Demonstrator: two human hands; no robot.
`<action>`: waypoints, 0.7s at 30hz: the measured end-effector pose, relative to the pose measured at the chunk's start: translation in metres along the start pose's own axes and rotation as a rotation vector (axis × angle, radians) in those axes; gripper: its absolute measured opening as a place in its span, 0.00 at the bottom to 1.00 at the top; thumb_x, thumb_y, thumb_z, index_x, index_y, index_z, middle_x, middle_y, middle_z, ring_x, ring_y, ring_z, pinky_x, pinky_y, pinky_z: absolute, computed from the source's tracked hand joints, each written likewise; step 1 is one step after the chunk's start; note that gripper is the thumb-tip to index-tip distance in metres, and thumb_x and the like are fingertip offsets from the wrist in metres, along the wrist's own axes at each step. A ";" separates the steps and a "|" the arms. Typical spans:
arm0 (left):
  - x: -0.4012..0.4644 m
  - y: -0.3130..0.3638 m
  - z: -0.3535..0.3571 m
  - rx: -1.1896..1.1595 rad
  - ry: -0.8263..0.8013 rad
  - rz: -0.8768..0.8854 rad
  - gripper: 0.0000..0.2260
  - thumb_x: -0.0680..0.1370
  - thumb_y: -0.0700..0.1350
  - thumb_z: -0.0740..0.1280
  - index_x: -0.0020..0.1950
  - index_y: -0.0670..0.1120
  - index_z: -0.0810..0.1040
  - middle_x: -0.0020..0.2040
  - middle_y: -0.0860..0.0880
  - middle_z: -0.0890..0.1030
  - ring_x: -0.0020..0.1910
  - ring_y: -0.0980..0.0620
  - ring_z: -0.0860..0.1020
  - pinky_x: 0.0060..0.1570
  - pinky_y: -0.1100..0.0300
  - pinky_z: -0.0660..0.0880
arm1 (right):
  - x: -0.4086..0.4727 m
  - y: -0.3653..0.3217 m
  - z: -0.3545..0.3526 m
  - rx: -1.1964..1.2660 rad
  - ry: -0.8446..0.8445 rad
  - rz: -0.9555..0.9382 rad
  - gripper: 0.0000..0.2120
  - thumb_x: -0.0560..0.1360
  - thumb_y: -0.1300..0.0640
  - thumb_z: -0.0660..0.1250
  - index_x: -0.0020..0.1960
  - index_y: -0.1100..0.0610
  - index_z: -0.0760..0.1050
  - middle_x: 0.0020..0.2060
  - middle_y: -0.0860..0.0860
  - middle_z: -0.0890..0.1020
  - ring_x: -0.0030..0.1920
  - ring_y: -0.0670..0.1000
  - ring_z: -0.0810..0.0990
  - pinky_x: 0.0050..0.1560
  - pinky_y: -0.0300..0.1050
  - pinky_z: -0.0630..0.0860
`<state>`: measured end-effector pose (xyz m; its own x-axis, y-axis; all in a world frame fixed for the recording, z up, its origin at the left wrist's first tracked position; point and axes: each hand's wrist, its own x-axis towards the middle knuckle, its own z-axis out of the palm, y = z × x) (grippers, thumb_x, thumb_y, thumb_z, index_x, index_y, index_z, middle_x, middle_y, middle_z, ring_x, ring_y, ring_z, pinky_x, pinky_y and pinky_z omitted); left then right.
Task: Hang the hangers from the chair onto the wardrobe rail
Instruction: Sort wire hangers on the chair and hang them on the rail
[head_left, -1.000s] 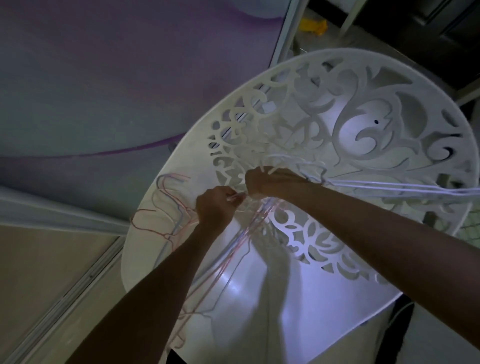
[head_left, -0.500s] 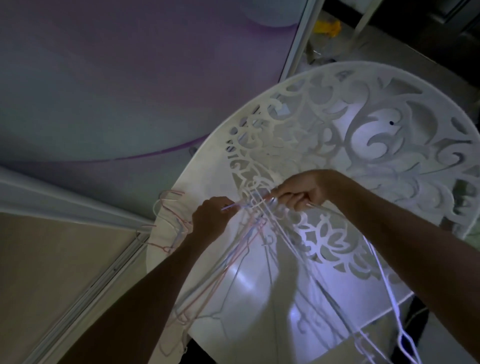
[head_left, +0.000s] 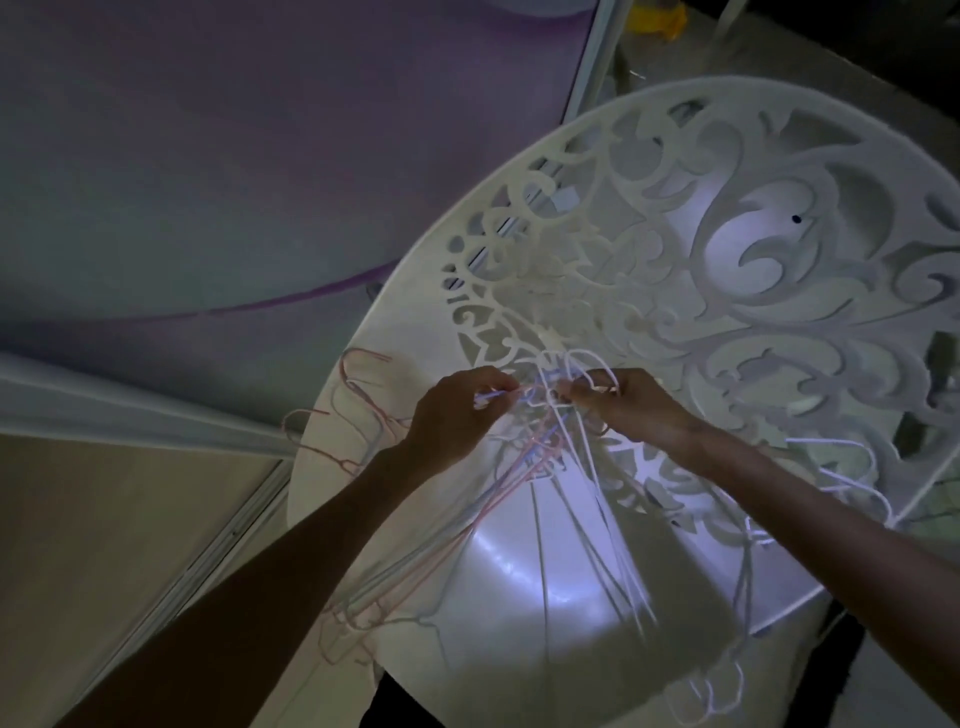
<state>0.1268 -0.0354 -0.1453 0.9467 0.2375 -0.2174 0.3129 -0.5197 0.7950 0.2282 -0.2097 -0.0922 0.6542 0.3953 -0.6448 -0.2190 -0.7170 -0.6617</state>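
Together, left hand (head_left: 452, 415) and right hand (head_left: 631, 408) pinch tangled hangers (head_left: 524, 467) over the chair (head_left: 727, 270).

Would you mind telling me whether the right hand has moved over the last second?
Yes. The right hand swung right along the chair backrest's cutwork, then returned toward the left hand; both now pinch the hangers.

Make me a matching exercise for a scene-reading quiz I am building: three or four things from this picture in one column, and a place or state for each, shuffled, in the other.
Things:
1. left hand
2. right hand
3. white plastic chair with scroll-cut back
4. small yellow object

Places or states:
A. far off at the top edge, beyond the chair
B. pinches a pale blue wire hanger hook
C. grips white wire hanger hooks
D. bears the tangled hangers on its seat

Pairs: 1-B, 2-C, 3-D, 4-A
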 end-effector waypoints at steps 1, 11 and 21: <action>0.002 0.009 -0.001 0.018 0.016 0.005 0.10 0.76 0.51 0.66 0.51 0.48 0.81 0.49 0.51 0.83 0.49 0.53 0.80 0.49 0.61 0.73 | -0.002 -0.002 -0.002 0.008 0.066 -0.025 0.12 0.74 0.52 0.69 0.41 0.61 0.82 0.22 0.55 0.76 0.17 0.41 0.64 0.21 0.30 0.61; 0.050 0.054 -0.036 0.271 0.201 0.059 0.12 0.79 0.52 0.59 0.55 0.48 0.77 0.48 0.50 0.83 0.47 0.50 0.82 0.49 0.57 0.77 | -0.032 -0.022 -0.034 -0.004 0.163 -0.206 0.18 0.75 0.51 0.67 0.30 0.59 0.77 0.21 0.55 0.73 0.20 0.44 0.61 0.25 0.33 0.60; 0.036 0.069 -0.051 0.052 -0.051 0.005 0.12 0.70 0.53 0.73 0.52 0.54 0.82 0.51 0.55 0.82 0.46 0.56 0.79 0.47 0.62 0.73 | -0.043 -0.033 -0.029 0.100 0.334 -0.070 0.16 0.70 0.53 0.70 0.28 0.59 0.72 0.25 0.53 0.72 0.25 0.47 0.68 0.33 0.43 0.65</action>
<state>0.1788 -0.0204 -0.0693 0.9505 0.1932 -0.2433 0.3105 -0.5628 0.7660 0.2287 -0.2195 -0.0316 0.8671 0.2201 -0.4468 -0.2240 -0.6288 -0.7446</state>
